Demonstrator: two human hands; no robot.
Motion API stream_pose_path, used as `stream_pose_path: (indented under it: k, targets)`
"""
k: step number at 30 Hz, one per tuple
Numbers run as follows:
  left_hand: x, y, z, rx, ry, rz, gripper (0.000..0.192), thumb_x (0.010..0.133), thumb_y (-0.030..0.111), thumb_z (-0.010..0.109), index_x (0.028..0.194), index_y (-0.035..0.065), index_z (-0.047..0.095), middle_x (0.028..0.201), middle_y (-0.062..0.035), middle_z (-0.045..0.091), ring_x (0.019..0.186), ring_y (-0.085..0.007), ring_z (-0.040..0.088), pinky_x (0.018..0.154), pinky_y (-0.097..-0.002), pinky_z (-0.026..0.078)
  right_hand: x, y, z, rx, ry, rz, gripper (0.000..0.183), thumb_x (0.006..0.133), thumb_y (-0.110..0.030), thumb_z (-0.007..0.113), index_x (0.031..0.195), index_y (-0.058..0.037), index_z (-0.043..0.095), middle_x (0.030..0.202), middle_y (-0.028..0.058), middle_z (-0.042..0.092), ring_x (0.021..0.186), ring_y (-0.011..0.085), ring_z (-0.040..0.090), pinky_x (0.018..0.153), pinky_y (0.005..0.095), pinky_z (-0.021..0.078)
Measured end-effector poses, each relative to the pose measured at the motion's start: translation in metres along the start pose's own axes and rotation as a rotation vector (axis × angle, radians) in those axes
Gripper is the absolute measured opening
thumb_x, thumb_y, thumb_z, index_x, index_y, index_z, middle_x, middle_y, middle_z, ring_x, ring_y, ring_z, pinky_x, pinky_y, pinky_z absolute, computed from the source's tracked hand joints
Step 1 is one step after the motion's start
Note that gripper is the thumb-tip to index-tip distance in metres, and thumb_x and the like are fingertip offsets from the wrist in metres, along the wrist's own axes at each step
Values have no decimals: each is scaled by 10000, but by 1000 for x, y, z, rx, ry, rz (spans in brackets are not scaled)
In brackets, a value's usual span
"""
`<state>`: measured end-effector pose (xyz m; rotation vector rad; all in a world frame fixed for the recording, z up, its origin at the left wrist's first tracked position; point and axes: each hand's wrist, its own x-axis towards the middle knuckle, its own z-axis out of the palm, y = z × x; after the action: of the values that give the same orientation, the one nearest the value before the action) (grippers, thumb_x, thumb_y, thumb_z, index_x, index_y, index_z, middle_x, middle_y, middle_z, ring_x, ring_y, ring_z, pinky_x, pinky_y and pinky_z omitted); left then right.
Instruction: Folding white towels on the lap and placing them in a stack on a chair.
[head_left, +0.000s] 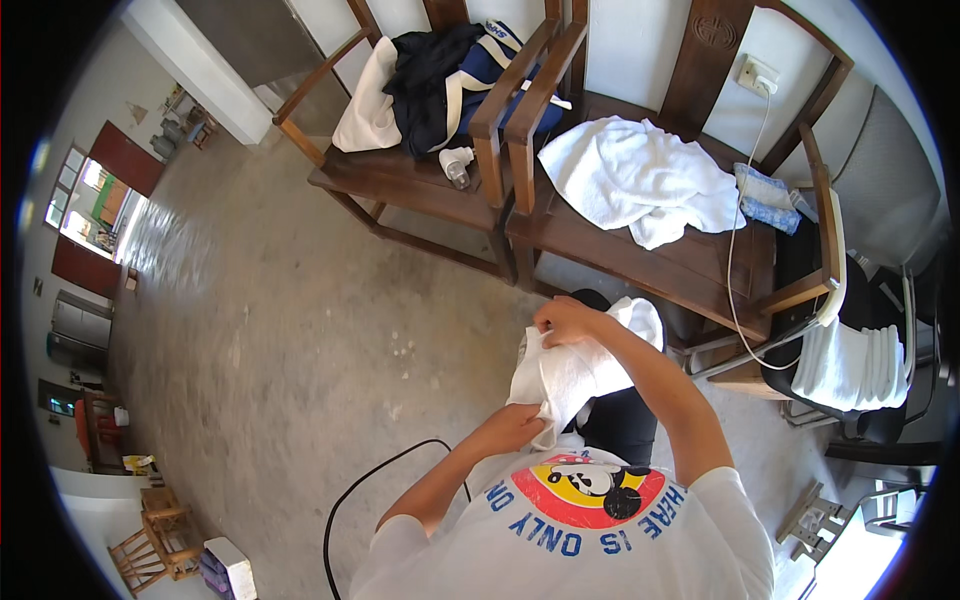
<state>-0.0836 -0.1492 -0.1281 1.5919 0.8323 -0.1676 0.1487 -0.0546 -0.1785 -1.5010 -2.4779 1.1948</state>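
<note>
A white towel (574, 371) lies spread over my lap, part of it draping past my right forearm toward the knees. My left hand (517, 424) grips its near edge by the waist. Farther out, my right hand (571, 321) pinches the far edge, fingers curled into the cloth. On the wooden armchair ahead rests a crumpled white towel (645, 176). To the right, a chair with a black seat carries several folded white towels (851, 367) in a stack.
A second wooden armchair (405, 184) bears bags, dark cloth and a small white device (456, 165). A white cord (731, 255) hangs from the wall socket (757, 75) across the right armchair. A blue-white packet (766, 199) lies near its arm. A black cable (334, 517) loops on the concrete floor.
</note>
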Motion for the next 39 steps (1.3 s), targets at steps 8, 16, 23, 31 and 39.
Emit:
stream_pose_path:
  k: [8,16,23,31,39]
  targets:
    - [-24,8,-82,-501,471,253,242,842,162,477,950,-29,580,804,-100,625,572,-139,583,453,-249,468,-156,-24,-33,846,1112,-167,148,648,42,755,731,7,638,815,63,607,766,127,575,707,250,459]
    - [-33,122,-130,-754,639,676,208,864,151,478,965,-20,543,778,-80,607,535,-124,555,360,-223,390,-265,-83,-81,559,1496,-292,233,612,-70,810,712,13,617,737,41,561,675,108,514,608,235,406]
    - [-29,154,-145,-616,520,683,186,878,137,483,967,-13,547,799,-76,613,543,-105,554,329,-218,380,-284,-89,-78,500,1604,-295,304,605,-142,829,680,-36,554,670,-11,515,623,87,458,562,219,352]
    - [-17,148,-141,-684,490,643,173,875,121,484,955,-14,555,821,-82,618,574,-115,570,337,-227,396,-275,-94,-65,1066,1326,-478,323,612,-200,837,672,-92,539,743,1,517,677,84,483,601,225,387]
    - [-14,139,-143,-674,506,620,166,854,117,496,938,-11,559,794,-79,616,568,-124,571,339,-236,400,-279,-92,-52,946,1336,-314,330,605,-181,838,665,-79,530,710,19,540,619,86,487,567,214,394]
